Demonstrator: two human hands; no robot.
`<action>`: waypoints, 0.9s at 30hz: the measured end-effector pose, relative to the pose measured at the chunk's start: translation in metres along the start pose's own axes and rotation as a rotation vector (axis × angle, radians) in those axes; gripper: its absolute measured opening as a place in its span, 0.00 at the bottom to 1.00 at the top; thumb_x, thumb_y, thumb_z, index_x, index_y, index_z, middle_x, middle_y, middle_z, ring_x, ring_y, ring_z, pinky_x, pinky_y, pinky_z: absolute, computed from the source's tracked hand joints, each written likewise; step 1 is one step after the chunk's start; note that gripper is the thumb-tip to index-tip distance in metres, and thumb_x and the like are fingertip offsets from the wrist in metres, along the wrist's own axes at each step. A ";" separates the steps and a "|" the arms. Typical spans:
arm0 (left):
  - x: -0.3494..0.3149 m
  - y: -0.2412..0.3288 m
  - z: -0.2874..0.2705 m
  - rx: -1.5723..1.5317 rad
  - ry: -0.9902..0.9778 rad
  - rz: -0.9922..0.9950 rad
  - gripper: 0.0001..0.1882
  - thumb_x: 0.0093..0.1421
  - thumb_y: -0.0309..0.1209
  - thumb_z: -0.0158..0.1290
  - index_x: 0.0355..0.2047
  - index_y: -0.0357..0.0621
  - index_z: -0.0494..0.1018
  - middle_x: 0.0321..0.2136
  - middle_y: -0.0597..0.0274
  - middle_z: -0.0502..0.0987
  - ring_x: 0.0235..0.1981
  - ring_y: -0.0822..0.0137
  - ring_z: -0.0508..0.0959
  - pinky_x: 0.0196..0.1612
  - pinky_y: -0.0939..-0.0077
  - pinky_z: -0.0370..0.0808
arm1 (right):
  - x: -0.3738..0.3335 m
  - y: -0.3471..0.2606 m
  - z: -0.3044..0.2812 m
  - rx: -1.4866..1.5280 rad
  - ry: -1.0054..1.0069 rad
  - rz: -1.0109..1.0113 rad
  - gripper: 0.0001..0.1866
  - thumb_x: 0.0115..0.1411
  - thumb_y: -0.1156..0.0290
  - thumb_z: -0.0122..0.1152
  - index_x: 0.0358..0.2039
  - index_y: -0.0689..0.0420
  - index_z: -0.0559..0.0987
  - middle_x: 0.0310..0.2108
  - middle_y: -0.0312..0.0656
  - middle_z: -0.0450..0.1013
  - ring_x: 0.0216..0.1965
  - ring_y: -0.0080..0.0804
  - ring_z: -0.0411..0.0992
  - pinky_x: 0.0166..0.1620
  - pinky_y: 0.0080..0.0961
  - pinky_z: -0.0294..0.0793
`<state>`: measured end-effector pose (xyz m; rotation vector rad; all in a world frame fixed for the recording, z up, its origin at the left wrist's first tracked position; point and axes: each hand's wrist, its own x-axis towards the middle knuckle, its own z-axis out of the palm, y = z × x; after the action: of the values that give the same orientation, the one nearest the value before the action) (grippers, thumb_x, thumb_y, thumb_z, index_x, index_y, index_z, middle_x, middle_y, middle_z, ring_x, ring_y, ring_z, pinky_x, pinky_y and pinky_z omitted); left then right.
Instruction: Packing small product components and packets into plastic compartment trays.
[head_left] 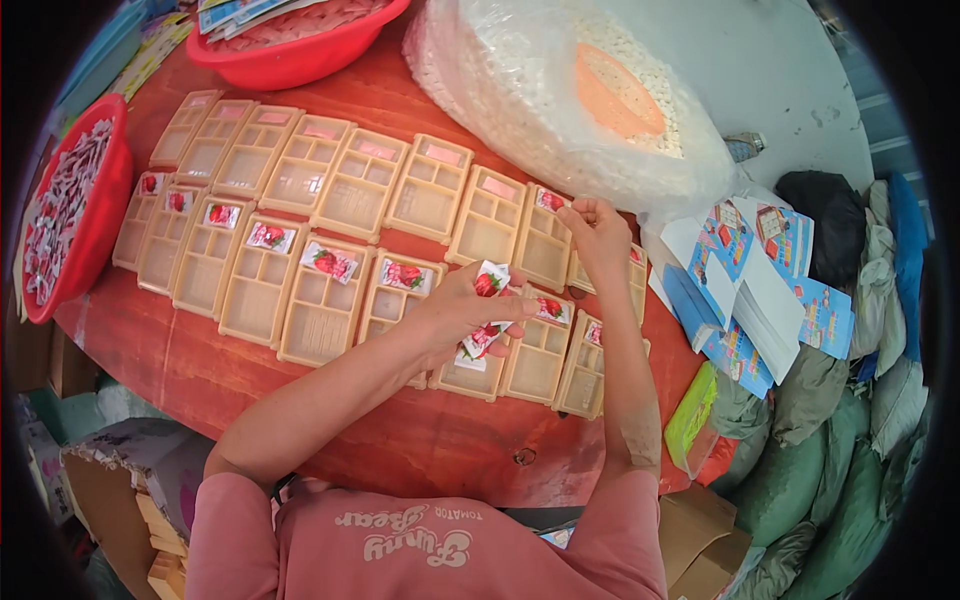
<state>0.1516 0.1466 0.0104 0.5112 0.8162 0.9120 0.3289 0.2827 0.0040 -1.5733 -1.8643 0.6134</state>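
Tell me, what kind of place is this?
Probably a small hand-packing workshop. Rows of beige compartment trays cover a red table, the left hand holds a stack of small sachets, and red basins hold more.

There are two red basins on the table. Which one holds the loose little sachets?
The red basin at the left edge, heaped with small red-and-white sachets. The other red basin at the top holds flat printed cards and sheets instead.

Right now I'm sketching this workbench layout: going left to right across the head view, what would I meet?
Red basin of small packets → rows of beige divided trays → left hand holding a bunch of sachets → right hand over a tray → stack of blue-and-white printed cartons → green sacks.
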 end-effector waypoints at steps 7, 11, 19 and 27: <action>0.002 0.001 -0.009 -0.068 -0.176 -0.007 0.20 0.50 0.26 0.50 0.45 0.37 0.64 0.33 0.60 0.72 0.34 0.71 0.74 0.31 0.75 0.77 | -0.049 -0.082 -0.022 0.245 -0.720 -0.078 0.10 0.51 0.75 0.61 0.35 0.60 0.76 0.23 0.30 0.69 0.21 0.12 0.65 0.21 0.10 0.62; 0.000 -0.002 -0.012 0.042 -0.204 0.059 0.15 0.58 0.36 0.51 0.41 0.39 0.69 0.34 0.59 0.75 0.34 0.72 0.76 0.30 0.77 0.77 | -0.050 -0.086 -0.023 0.248 -0.794 -0.060 0.08 0.50 0.78 0.62 0.33 0.61 0.76 0.23 0.29 0.68 0.22 0.12 0.65 0.24 0.10 0.62; -0.012 0.010 -0.028 0.005 0.117 0.030 0.17 0.59 0.41 0.51 0.38 0.39 0.72 0.27 0.59 0.78 0.21 0.71 0.78 0.17 0.82 0.75 | -0.010 -0.046 0.015 0.654 -0.591 0.195 0.02 0.56 0.74 0.56 0.29 0.58 0.74 0.22 0.32 0.70 0.21 0.16 0.67 0.24 0.15 0.68; -0.023 0.016 -0.049 -0.316 0.039 0.065 0.15 0.59 0.30 0.46 0.44 0.35 0.68 0.32 0.55 0.76 0.30 0.63 0.79 0.25 0.75 0.80 | 0.028 -0.024 0.063 0.363 -0.199 0.217 0.04 0.52 0.76 0.56 0.25 0.63 0.75 0.17 0.37 0.70 0.19 0.20 0.70 0.23 0.17 0.69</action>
<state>0.0967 0.1380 0.0016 0.2456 0.6768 1.0906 0.2649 0.3080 -0.0188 -1.5207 -1.6117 1.1720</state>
